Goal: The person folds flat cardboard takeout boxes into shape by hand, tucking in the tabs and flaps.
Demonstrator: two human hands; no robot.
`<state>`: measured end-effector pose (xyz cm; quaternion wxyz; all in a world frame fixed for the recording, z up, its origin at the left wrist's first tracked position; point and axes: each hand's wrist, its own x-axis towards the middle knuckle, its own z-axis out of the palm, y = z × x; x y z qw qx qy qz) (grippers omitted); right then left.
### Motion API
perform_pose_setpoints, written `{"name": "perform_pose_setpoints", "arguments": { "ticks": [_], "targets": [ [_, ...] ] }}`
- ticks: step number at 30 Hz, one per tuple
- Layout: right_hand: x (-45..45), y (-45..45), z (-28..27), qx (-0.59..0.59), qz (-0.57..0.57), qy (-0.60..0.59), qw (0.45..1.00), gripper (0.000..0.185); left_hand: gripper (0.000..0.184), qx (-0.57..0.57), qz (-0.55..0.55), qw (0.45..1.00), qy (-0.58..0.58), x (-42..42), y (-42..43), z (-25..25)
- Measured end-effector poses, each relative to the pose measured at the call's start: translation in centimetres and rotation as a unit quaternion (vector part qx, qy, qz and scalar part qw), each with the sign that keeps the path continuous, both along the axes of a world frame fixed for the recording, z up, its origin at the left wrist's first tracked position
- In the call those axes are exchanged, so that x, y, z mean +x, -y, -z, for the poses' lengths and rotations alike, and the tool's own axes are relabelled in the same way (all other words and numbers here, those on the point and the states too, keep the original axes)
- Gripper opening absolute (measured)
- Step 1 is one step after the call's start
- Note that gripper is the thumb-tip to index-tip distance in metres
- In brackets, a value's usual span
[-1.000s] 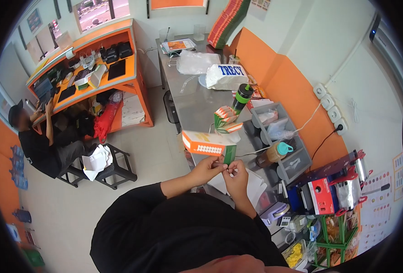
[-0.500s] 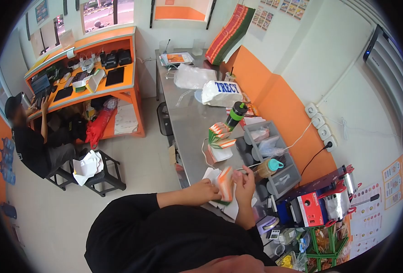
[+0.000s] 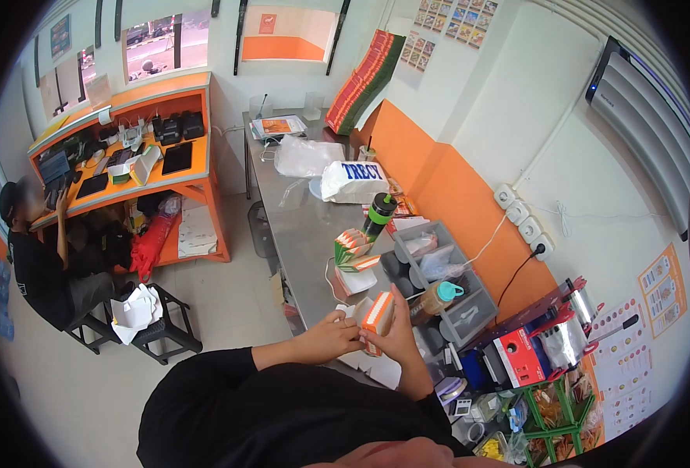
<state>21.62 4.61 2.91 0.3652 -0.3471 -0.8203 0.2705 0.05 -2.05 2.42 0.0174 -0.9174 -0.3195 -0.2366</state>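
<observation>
My right hand (image 3: 399, 335) is wrapped round the right side of a stack of folded orange-and-white paper boxes (image 3: 378, 310), thumb across its near face. At its lower left edge, my left hand (image 3: 331, 338) has bent fingers pressed to the same stack. White paper (image 3: 380, 369) lies under my hands on the steel table. Just beyond stands another pile of folded orange, green and white paper boxes (image 3: 353, 248). What the left fingertips pinch is partly hidden.
On the steel table (image 3: 290, 226) stand a black-and-green bottle (image 3: 379, 214), a white TRECY bag (image 3: 353, 183) and a grey divided tray (image 3: 481, 316) with a turquoise-lidded bottle (image 3: 441, 296). A red-and-blue machine (image 3: 523, 355) is at right. A person (image 3: 45, 265) sits at the orange desk (image 3: 197, 148).
The stack is now turned more upright with its striped edge towards me. My right hand has gone from raised fingers beside it to gripping it. The view has shifted slightly.
</observation>
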Motion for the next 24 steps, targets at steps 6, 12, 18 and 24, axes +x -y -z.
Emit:
{"name": "perform_pose_setpoints", "arguments": {
  "ticks": [6,12,18,24],
  "targets": [
    [0.4,-0.1,0.8,-0.109,-0.048,-0.249,0.961,0.089,0.031,-0.077,-0.014,0.967,0.243,-0.6,0.2,-1.6],
    [-0.6,0.6,-0.7,-0.296,-0.263,-0.371,0.840,0.069,0.056,-0.360,-0.005,0.766,0.532,-0.9,-2.8,-2.9],
    [-3.4,0.5,-1.1,-0.153,-0.199,-0.352,0.902,0.045,0.065,-0.374,-0.007,0.757,0.536,1.0,-4.2,-1.8],
    [-3.4,-0.1,-1.6,0.020,0.121,-0.214,0.969,0.029,0.051,-0.260,-0.013,0.812,0.522,1.4,-3.7,-1.9]
  ]
}}
